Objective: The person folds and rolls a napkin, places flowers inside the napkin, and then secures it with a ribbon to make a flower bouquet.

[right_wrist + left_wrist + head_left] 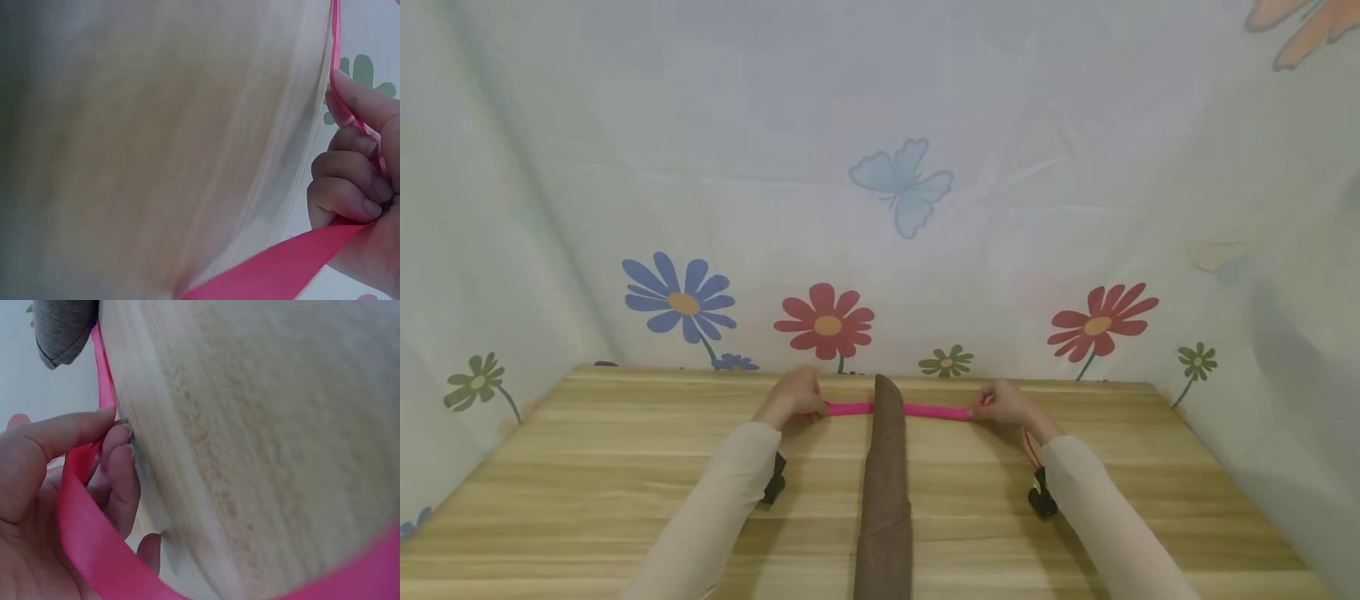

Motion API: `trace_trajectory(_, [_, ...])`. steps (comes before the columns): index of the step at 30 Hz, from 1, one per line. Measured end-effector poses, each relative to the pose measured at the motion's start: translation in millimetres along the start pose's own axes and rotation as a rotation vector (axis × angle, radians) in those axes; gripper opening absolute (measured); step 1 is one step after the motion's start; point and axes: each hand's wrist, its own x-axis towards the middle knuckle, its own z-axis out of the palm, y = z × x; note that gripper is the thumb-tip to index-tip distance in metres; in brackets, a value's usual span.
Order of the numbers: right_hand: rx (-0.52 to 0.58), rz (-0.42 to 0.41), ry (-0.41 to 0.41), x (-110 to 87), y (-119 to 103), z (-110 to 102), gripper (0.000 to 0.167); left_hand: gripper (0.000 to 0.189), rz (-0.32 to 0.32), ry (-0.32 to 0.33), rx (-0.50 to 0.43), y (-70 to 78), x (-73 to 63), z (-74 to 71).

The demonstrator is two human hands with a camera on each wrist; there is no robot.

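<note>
A long brown roll, cloth-like (883,492), lies lengthwise down the middle of the wooden table. Across its far end runs a bright pink ribbon (936,412), hidden where the roll covers it. To the left of the roll, my left hand (793,396) pinches the ribbon between thumb and fingertips; a wide loop of ribbon (94,540) trails over the palm in the left wrist view. On the other side my right hand (1006,403) grips the ribbon, thumb and index finger pinching it and the other fingers curled. Its loose tail (281,259) hangs from that fist.
The wood-grain table (647,483) ends just beyond both hands, against a pale curtain (737,200) printed with flowers and a butterfly. Black devices are strapped under the left wrist (773,481) and right wrist (1041,496).
</note>
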Motion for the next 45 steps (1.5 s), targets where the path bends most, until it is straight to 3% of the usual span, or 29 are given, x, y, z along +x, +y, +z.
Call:
trace_trajectory(4, [-0.015,-0.003,-0.061,-7.3,-2.0,0.0,0.011,0.037,-0.013,-0.070,-0.002,1.1,-8.4,-0.2])
trace_trajectory(6, [-0.031,-0.011,-0.080,-11.1,-3.4,-0.2,0.012,0.013,-0.016,-0.101,0.036,2.4,-13.5,-0.5])
trace_trajectory(7, [-0.040,-0.012,-0.092,-13.1,-4.1,-0.4,0.011,0.011,-0.016,-0.113,0.050,2.7,-16.0,-0.3])
trace_trajectory(20, [-0.048,-0.007,-0.195,-46.6,-16.4,2.5,0.013,0.012,0.022,-0.218,-0.031,-2.2,-48.6,4.7])
trace_trajectory(28, [-0.062,-0.067,-0.260,-68.6,-22.0,3.9,0.013,0.013,0.078,-0.280,-0.035,-3.1,-77.2,3.4])
trace_trajectory(37, [-0.051,-0.082,-0.304,-95.0,-30.0,0.3,0.017,0.016,0.133,-0.296,-0.008,1.3,-102.5,3.7])
trace_trajectory(41, [-0.036,-0.076,-0.286,-104.5,-29.2,-5.4,0.016,0.017,0.167,-0.292,-0.016,-5.6,-108.8,-0.5])
trace_trajectory(45, [-0.038,-0.077,-0.258,-111.9,-24.9,-14.3,0.016,0.019,0.188,-0.295,-0.094,-18.7,-114.8,-9.3])
